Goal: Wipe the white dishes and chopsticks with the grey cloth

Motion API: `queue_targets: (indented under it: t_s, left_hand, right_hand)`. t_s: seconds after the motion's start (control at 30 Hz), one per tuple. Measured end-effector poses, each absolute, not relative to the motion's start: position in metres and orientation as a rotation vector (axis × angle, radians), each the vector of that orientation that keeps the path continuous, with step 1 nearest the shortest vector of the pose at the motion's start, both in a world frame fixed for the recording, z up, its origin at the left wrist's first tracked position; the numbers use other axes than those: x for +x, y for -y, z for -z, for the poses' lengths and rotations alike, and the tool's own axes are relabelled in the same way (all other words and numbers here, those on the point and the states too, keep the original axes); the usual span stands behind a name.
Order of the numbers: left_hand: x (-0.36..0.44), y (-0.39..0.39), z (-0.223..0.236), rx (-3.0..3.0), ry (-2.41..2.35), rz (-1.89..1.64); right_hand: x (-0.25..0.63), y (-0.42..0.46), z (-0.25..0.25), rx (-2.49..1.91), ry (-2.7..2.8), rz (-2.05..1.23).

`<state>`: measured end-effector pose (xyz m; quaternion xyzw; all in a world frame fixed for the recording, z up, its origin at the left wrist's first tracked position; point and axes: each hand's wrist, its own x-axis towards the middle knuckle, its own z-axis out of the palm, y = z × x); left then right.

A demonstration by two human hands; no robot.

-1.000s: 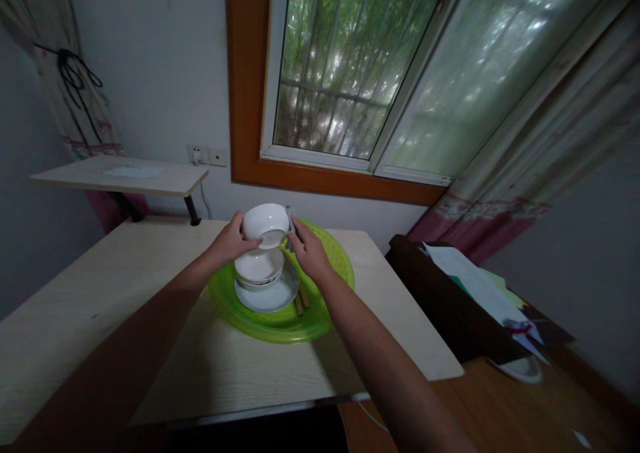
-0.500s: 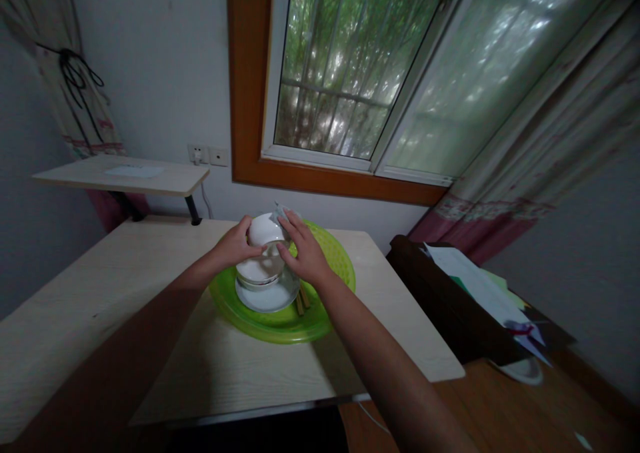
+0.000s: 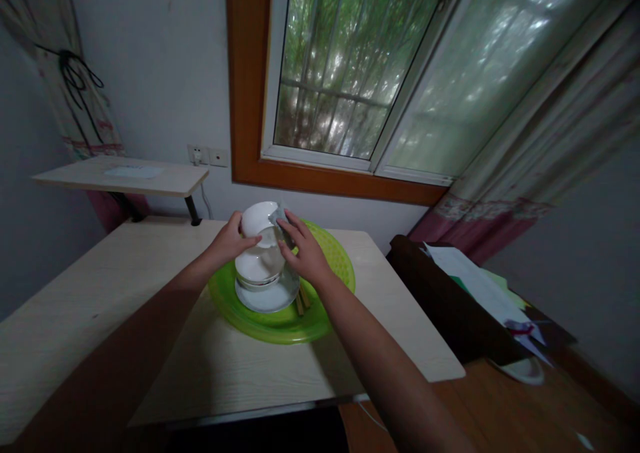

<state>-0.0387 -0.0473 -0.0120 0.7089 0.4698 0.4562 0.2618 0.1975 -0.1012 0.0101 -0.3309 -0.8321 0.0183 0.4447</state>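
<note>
Counter: pale wood-grain top [image 3: 240, 383], its near edge running across the foot of the view.
Green tray: a round, shallow one with its rim [image 3: 285, 337] nearest the viewer, lying on the counter.
Chopsticks: a small bundle [image 3: 301, 302] in the tray, just right of the plate.
Plate: white [image 3: 265, 300], flat in the tray, beneath the stacked bowls [image 3: 257, 266].
Left hand: at the left of the held bowl [image 3: 231, 241] — fingers clamped on its side, thumb against the underside.
Right hand: at the other side [image 3: 305, 250], fingers closed on a grey cloth [image 3: 277, 214] and laying it against the bowl.
Held bowl: white [image 3: 257, 218], tilted with its base towards the viewer, over the stack; whether the two touch, I cannot tell.
Raised shelf: at the left [image 3: 90, 172], on black legs, with a paper [image 3: 134, 171] on top.
Wall: two sockets [image 3: 207, 155] side by side.
Window: orange-brown frame [image 3: 245, 106], bars and greenery outside, curtains [image 3: 555, 120] at both sides.
</note>
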Motion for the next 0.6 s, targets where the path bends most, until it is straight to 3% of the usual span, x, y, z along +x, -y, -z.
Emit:
queue_targets:
  t_s: [0.33, 0.6]
  left_hand:
    - [-0.039, 0.05, 0.013, 1.976, -1.19, -1.182]
    - [-0.037, 0.052, 0.014, 1.935, -1.094, -1.174]
  right_hand:
    - [0.202, 0.09, -0.002, -1.069, 1.874, -0.287]
    - [0.201, 0.085, 0.005, -0.998, 1.792, -0.341]
